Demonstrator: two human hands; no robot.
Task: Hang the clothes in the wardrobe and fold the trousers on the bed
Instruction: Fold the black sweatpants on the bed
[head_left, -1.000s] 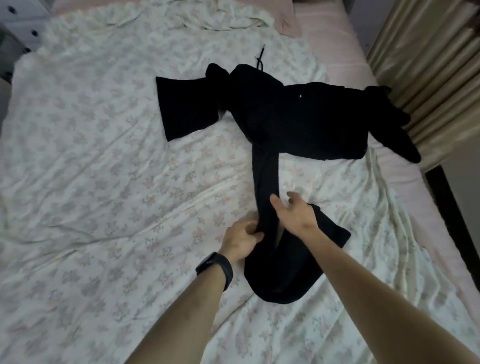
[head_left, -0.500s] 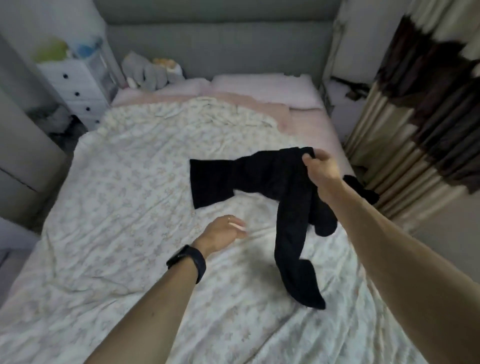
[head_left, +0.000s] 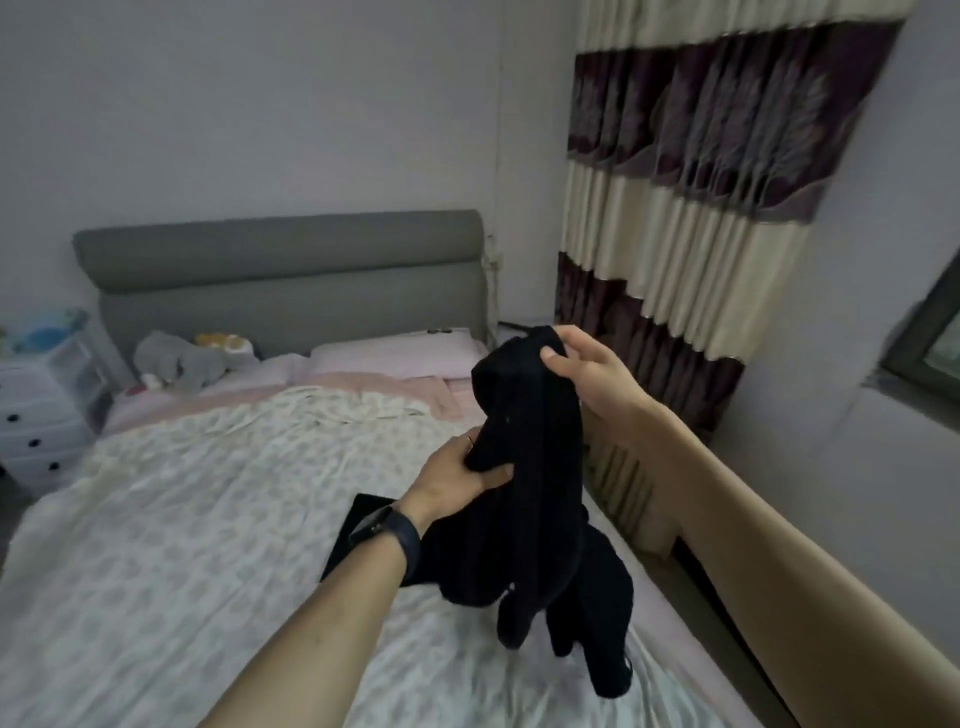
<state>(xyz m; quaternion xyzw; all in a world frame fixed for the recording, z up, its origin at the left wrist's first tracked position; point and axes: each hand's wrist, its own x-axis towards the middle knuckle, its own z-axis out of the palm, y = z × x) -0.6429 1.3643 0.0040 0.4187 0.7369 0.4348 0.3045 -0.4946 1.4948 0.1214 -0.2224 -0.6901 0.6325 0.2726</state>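
Both arms extended fwd, hands clenched.
Right hand (head_left: 587, 371) raised, fingers pinched; left hand (head_left: 457, 480) lower, fist closed, wrist banded.

Grey headboard (head_left: 280, 254), striped curtain (head_left: 691, 208), white drawers (head_left: 36, 415)

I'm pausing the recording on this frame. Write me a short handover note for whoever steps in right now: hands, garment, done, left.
Right hand: pinching the top end of the black ribbed fabric trousers, holding them up above the bed.
Left hand: gripping the same garment lower down, thumb across the cloth.
Trousers: mostly lifted and bunched, with the lower ends hanging down to the floral bedsheet near the bed's right edge; a flat part lies on the sheet behind the left wrist.
Done: garment picked up.
Left: lay it out, fold it on the bed. No wardrobe or hangers in view.
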